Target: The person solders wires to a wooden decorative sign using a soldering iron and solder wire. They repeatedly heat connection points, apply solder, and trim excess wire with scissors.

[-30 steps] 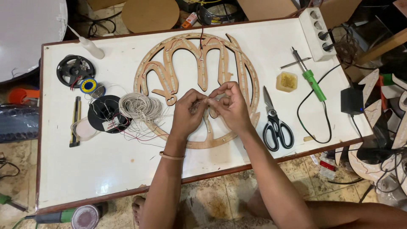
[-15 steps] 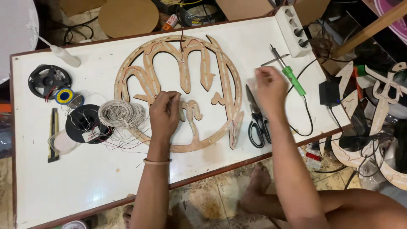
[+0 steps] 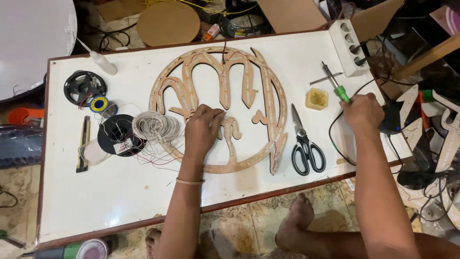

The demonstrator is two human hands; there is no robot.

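White surface (image 3: 120, 192) bearing a round wooden cutout sign (image 3: 268, 96) at centre, pinned flat by the left hand (image 3: 203, 132) with fingers spread and released, right hand (image 3: 362, 111) clenched around the green-handled soldering iron (image 3: 338, 86), whose trailing cord could snag the scissors (image 3: 305, 144).

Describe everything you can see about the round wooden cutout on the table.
The round wooden cutout is a flat ring of pale wood that frames curved letter-like shapes. It lies flat on the white table, near the middle. Thin red wires run along its upper parts. The left hand rests on its lower left part. Black scissors lie just beside its right edge.
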